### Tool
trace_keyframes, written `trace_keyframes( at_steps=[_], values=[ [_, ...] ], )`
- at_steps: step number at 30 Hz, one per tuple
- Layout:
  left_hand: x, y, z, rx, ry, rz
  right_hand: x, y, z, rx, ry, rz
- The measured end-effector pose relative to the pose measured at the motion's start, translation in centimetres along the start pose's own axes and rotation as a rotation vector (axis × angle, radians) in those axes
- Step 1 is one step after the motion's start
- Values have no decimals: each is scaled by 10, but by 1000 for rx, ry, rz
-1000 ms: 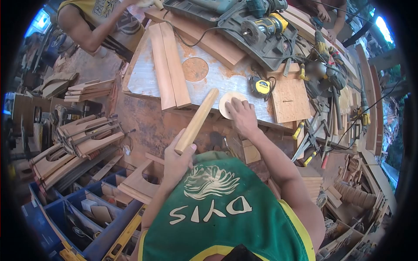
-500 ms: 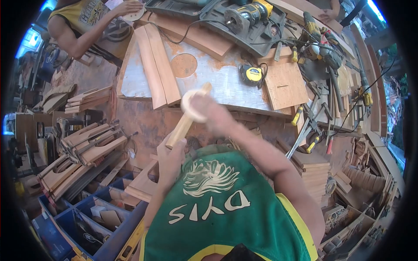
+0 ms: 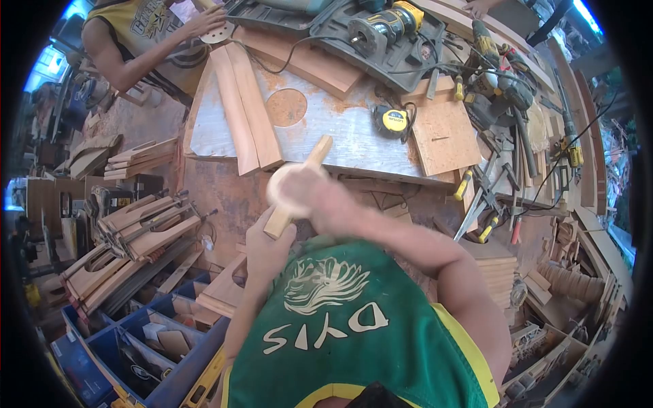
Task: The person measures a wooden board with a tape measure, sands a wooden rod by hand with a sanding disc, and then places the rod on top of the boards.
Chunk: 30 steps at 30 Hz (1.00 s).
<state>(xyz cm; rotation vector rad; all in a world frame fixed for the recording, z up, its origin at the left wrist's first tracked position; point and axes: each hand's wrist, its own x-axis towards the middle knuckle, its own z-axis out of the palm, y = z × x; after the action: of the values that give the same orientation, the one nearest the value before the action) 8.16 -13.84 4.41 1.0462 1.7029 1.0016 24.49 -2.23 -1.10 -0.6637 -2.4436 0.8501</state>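
In the head view, my left hand (image 3: pixel 266 248) is wrapped around the near end of a narrow wooden stick (image 3: pixel 318 151), which slants up and away from my body. My right hand (image 3: pixel 325 204), smeared by motion, presses a pale round sanding disc (image 3: pixel 277 185) over the stick's middle. Its fingertips are hidden in the blur. The stick's far end reaches over the near edge of the metal-topped workbench (image 3: pixel 343 139).
Two long boards (image 3: pixel 239 112), a yellow tape measure (image 3: pixel 392 120), a square wood piece (image 3: pixel 445 139) and a router (image 3: pixel 388 28) lie on the bench. Clamps (image 3: pixel 479 197) crowd the right. Another person's hand (image 3: pixel 206 22) holds a perforated disc. Blue bins (image 3: pixel 180 350) stand lower left.
My right hand and the sanding disc have slid down the stick toward my left hand. The other person's arm has shifted slightly.
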Motion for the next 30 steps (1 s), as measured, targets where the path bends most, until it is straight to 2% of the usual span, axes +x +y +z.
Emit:
trace_keyframes(
  at_steps=[1,3,4,6,9,10,12,13,14,15,17,19,20,21,23,24,27,30],
  values=[
    [-1,5,0,33,-19,4,-6,-17,-2,43,57,-287],
    [-3,12,-3,108,-59,8,-5,5,0,33,-4,-67],
    [-6,8,0,111,-9,43,4,51,-1,107,-36,66],
    [-3,1,8,102,106,139,8,101,-11,-37,94,49],
    [4,19,-4,168,-77,6,3,-7,-1,25,146,-56],
    [3,20,-4,191,-84,-1,-1,-28,-6,99,162,-329],
    [2,21,-3,242,-99,-8,2,8,-4,103,116,-56],
    [0,15,-2,243,-50,58,1,36,-4,103,90,87],
    [4,6,1,240,4,136,9,74,-7,84,224,58],
    [2,0,3,236,57,204,19,88,-24,16,156,62],
    [5,1,-3,224,17,156,17,69,-5,154,85,214],
    [7,3,-7,249,-62,70,8,-8,-2,61,110,-12],
    [7,6,-10,280,-119,7,3,-19,1,100,56,-272],
    [5,7,-13,313,-178,-60,4,-15,3,64,25,-213],
    [0,-6,-9,199,-79,35,3,17,5,-14,-35,-87],
    [3,-10,-5,136,-27,94,0,57,14,8,86,-96],
    [7,-15,-22,-164,-40,-283,1,74,1,-44,147,-37],
    [11,-21,-25,-215,19,-262,1,60,8,-12,137,-46]
  ],
)
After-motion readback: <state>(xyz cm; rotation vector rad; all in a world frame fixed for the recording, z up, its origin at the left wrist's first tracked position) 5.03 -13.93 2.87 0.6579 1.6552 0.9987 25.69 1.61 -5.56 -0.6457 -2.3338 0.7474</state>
